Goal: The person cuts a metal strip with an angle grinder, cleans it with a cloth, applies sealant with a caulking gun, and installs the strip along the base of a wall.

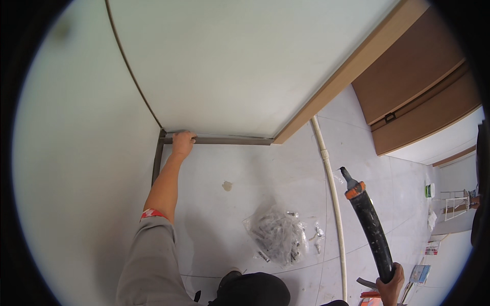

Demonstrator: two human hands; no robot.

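My left hand point(182, 144) reaches down to the wall's foot beside the inside corner. Its fingers are closed over the top edge of a dark grey-brown skirting board point(232, 141), which runs from the corner to a wooden door frame. My right hand point(391, 286) holds a black tube-shaped caulking gun point(373, 229) by its rear end, out to the right. The gun has an orange collar and a grey nozzle, dark at the tip, pointing up and away from me. A thin strip shows along the wall just above the skirting; I cannot make out what it is.
A clear plastic bag of small metal parts point(278, 235) lies on the tiled floor before me. A pale pipe point(333, 204) runs along the floor between bag and gun. The wooden frame point(347, 71) slants up right. Farther right are brown panels point(408, 71) and a white-green bucket point(430, 190).
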